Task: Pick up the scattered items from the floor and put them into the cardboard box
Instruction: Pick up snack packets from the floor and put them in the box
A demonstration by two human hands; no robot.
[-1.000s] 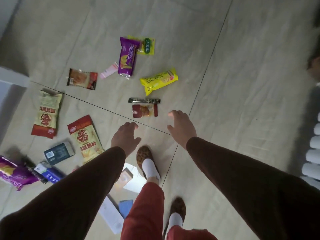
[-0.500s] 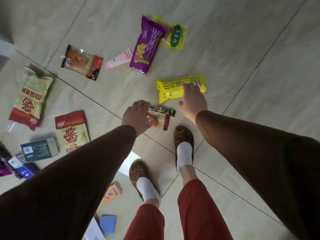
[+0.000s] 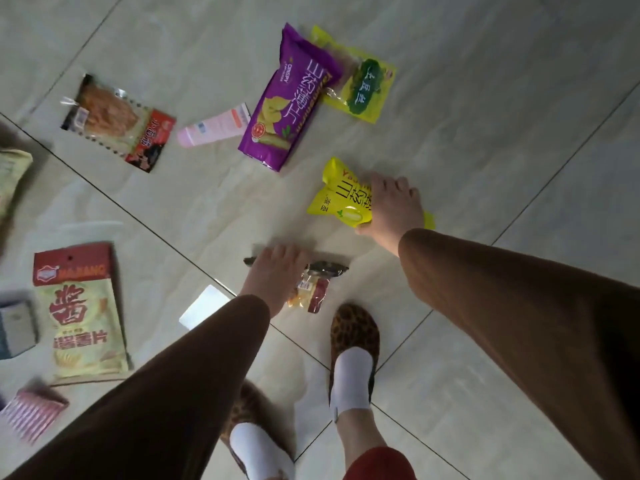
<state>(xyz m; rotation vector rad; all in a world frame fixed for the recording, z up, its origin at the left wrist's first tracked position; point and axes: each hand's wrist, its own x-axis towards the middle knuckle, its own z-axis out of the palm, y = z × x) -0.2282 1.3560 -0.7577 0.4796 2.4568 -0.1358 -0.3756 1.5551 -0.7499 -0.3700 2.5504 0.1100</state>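
Observation:
Snack packets lie scattered on the tiled floor. My right hand (image 3: 391, 206) is closed around the right end of a yellow snack bag (image 3: 341, 195). My left hand (image 3: 277, 275) grips a small red-and-clear snack packet (image 3: 317, 285) near my feet. Farther out lie a purple crisps bag (image 3: 287, 102), a yellow-green packet (image 3: 363, 88), a pink tube (image 3: 214, 129) and a red-and-clear dried snack packet (image 3: 117, 123). At the left lies a red-topped chips bag (image 3: 79, 313). No cardboard box is in view.
My feet in leopard-print slippers (image 3: 353, 337) stand just below the hands. A white card (image 3: 204, 306) lies beside my left arm. At the left edge are a grey box (image 3: 17, 327), a striped item (image 3: 31, 414) and a pale bag (image 3: 10, 181).
Both hands reached down to the floor. The right hand closed on the yellow bag and the left hand closed on the small red packet. The camera dropped closer to the floor.

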